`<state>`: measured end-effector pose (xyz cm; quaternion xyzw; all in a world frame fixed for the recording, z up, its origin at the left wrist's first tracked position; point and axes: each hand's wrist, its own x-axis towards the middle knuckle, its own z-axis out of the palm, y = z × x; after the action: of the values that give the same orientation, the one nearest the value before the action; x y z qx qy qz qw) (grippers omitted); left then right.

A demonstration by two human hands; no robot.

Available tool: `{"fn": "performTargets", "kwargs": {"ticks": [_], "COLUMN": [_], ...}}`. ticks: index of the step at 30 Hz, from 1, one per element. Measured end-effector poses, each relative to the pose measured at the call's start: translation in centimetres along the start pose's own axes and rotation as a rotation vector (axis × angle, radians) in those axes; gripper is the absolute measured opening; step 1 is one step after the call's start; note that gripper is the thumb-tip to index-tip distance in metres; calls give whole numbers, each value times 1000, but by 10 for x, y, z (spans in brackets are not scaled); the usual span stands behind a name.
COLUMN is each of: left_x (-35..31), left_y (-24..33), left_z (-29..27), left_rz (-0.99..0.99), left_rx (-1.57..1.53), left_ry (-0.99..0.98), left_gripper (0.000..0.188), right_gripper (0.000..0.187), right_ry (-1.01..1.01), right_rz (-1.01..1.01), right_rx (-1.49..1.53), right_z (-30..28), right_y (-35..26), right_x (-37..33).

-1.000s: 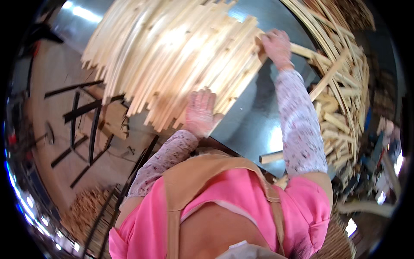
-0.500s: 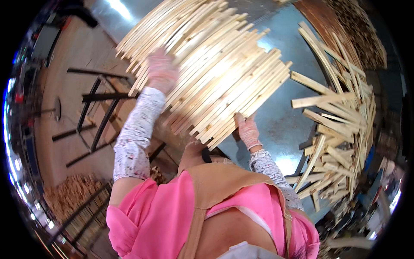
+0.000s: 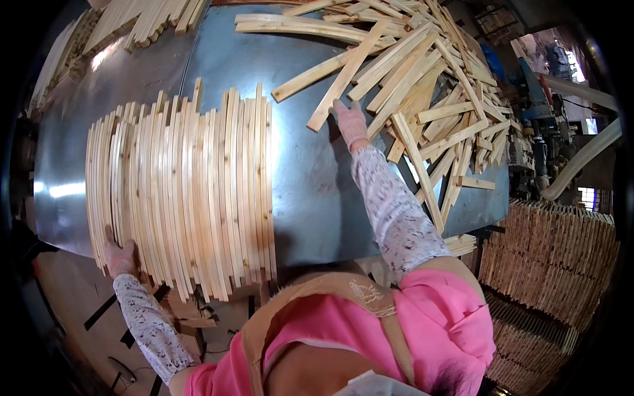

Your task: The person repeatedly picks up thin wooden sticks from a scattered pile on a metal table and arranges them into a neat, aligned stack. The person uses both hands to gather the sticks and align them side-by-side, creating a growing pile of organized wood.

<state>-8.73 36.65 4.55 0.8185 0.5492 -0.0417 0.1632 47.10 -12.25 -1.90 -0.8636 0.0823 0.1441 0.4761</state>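
Note:
A tidy row of long pale wooden slats [image 3: 191, 191] lies side by side on the grey metal table [image 3: 310, 198], their near ends hanging over its front edge. My gloved left hand [image 3: 119, 256] grips the near ends of the leftmost slats in that row. My gloved right hand [image 3: 350, 123] reaches far across the table with its fingers spread. It touches the lower end of a loose slat [image 3: 348, 74] at the edge of a jumbled heap of slats [image 3: 442, 99]. Both arms wear patterned sleeves.
More slats are piled at the table's far left corner [image 3: 132, 23]. A tall stack of slats [image 3: 555, 257] stands right of the table, with machinery and a pale hose [image 3: 581, 158] behind it. Dark metal frames and offcuts lie on the floor lower left [image 3: 105, 310].
The fanned bundle I held with both hands now lies flat in a row on the table. My right hand has left it and stretched out to the loose heap, while my left stays at the row's end.

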Motion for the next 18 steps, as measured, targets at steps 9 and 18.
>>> {"fn": "performTargets", "kwargs": {"ticks": [9, 18], "left_x": [4, -42], "left_y": [-33, 206], "left_z": [12, 64], "left_rz": [-58, -350], "left_rx": [221, -1784], "left_ry": [9, -136], "left_gripper": [102, 54], "right_gripper": [60, 66], "right_ry": [151, 0], "right_rz": [-211, -129], "right_rx": [333, 153], "right_z": [65, 0], "right_y": [-48, -21], "right_x": [69, 55]}}
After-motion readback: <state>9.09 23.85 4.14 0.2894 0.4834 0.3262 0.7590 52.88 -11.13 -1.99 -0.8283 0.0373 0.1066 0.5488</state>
